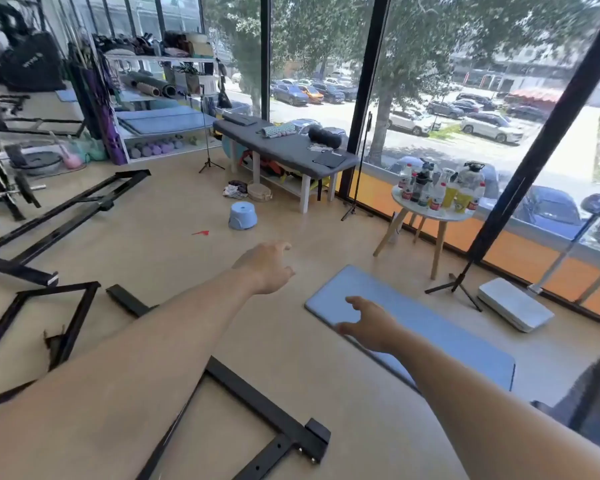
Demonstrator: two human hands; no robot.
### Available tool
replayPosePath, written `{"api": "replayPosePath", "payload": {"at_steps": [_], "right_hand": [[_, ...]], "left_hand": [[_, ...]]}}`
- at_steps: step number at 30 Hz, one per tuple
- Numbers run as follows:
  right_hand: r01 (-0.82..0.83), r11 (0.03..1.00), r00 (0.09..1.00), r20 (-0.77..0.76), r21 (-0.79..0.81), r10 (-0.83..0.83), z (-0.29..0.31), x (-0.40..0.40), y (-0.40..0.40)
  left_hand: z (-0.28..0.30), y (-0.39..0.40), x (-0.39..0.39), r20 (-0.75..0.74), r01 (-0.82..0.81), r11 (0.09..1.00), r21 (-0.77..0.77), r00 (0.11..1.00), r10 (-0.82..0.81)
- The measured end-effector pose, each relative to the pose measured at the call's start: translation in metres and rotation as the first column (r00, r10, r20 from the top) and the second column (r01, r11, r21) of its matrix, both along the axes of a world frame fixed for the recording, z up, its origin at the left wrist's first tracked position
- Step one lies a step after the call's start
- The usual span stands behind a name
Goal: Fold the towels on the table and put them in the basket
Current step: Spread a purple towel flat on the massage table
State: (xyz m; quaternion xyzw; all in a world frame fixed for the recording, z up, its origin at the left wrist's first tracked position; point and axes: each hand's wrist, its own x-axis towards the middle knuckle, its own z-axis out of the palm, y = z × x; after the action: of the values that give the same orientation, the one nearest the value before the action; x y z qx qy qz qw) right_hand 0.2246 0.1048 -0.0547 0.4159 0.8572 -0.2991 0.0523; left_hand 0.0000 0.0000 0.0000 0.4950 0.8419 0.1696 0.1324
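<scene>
Both my arms stretch out in front of me over the wooden floor. My left hand (265, 266) is open, fingers spread, holding nothing. My right hand (369, 322) is also open and empty, hovering above a light blue mat (440, 327) on the floor. Across the room stands a grey padded table (291, 147) with a patterned folded cloth (277, 129), a dark roll and flat dark items on it. A small pile of cloth (235, 189) lies on the floor beside a round woven basket (259, 192) at the table's foot.
Black metal frame parts (264, 407) lie on the floor at left and in front. A blue stool (242, 216) sits mid-floor. A round white side table (430, 211) holds several bottles. Two tripods (454, 285) stand near the windows. Shelves (163, 109) of gym gear line the back left.
</scene>
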Motion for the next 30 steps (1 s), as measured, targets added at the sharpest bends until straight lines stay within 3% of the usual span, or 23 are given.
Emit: {"api": "replayPosePath", "payload": {"at_steps": [6,13,17,21,30], "right_hand": [[0.082,0.993,0.996,0.037,-0.091,-0.079,-0.039,-0.041,0.042],[0.131,0.977,0.989,0.094,-0.169,-0.116,-0.072,-0.069,0.138],[0.110,0.979,0.988,0.124,-0.171,-0.090,-0.086,-0.087,0.219],[0.054,0.982,0.981,0.194,-0.180,-0.019,-0.097,-0.101,0.300],[-0.111,0.966,0.942,0.285,-0.232,0.177,-0.108,-0.172,0.437]], "left_hand": [[-0.046,0.054,-0.056,0.018,-0.001,0.988,-0.157,1.000,0.004],[-0.090,0.161,-0.075,0.074,0.083,0.973,-0.215,0.995,-0.069],[-0.102,0.246,-0.089,0.080,0.098,0.967,-0.236,0.993,-0.081],[-0.112,0.324,-0.108,0.139,0.015,0.963,-0.269,0.990,0.024],[-0.144,0.421,-0.169,0.187,-0.101,0.924,-0.368,0.966,0.180]]}}
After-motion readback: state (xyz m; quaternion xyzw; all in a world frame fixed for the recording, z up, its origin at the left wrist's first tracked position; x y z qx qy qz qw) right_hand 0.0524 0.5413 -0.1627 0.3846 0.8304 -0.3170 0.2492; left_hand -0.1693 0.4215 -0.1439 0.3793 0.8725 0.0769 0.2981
